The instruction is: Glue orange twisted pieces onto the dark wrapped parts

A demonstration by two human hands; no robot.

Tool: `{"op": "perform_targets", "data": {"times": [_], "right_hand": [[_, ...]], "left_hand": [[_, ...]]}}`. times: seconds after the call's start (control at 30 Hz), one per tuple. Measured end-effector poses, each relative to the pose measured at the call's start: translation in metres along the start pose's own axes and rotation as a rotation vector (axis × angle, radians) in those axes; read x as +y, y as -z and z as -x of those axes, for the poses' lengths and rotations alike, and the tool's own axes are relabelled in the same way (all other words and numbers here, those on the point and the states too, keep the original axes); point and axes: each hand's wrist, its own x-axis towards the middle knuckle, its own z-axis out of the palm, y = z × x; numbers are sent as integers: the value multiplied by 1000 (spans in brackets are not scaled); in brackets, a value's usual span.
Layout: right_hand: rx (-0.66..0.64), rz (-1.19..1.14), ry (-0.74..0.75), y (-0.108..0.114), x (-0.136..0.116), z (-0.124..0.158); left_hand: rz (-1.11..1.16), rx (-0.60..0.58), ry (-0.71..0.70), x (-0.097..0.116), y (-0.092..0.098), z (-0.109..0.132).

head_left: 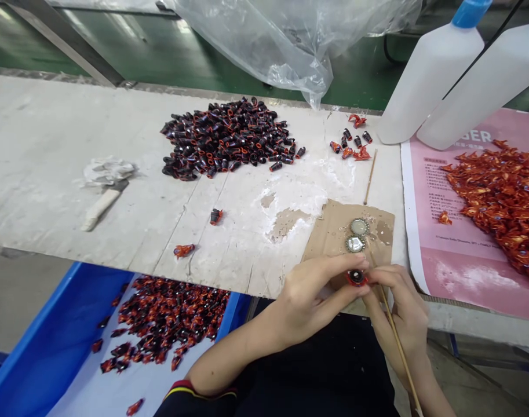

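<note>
Head camera, looking down from the person's brow, puts both hands at the near edge of a white-crusted work board (73,127), right of centre. Between them sits a small red-wrapped piece (357,277) with a dark round face. It lies just beyond the left hand's fingertips (363,264) and touches them, and the right hand's fingers (372,284) close against it from the right. The piece is squat and looks slightly wider from left to right, though the fingers hide too much to be sure of its long axis.

The left hand (316,295) reaches in from the near left, its fingers together and pinching the piece. The right hand (398,315) is about equally near, its fingers curled around a thin wooden stick (397,324) that slants from the piece toward the near right. The stick's upper end is lost behind the fingers.

Just far of the hands, two round silver-rimmed discs (358,227) (355,244) lie on a torn cardboard scrap (325,243). Farther left is a heap of dark cylinders with orange streaks (225,139). To the right, loose orange-red wrappers (499,208) cover a pink printed sheet (447,243), below two white plastic bottles (433,75) (485,87). A blue bin (59,324) of red-wrapped pieces (164,318) sits near left.
</note>
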Motion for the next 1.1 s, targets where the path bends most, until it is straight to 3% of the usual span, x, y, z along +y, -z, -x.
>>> {"op": "perform_targets", "data": {"times": [0.4, 0.67, 1.1], "right_hand": [[-22, 45, 55, -1, 1, -4], [-14, 55, 85, -2, 1, -8], [-4, 66, 135, -1, 0, -11]], "left_hand": [[38, -127, 96, 0, 7, -3], [-11, -119, 56, -6, 10, -4], [101, -95, 81, -7, 11, -6]]}}
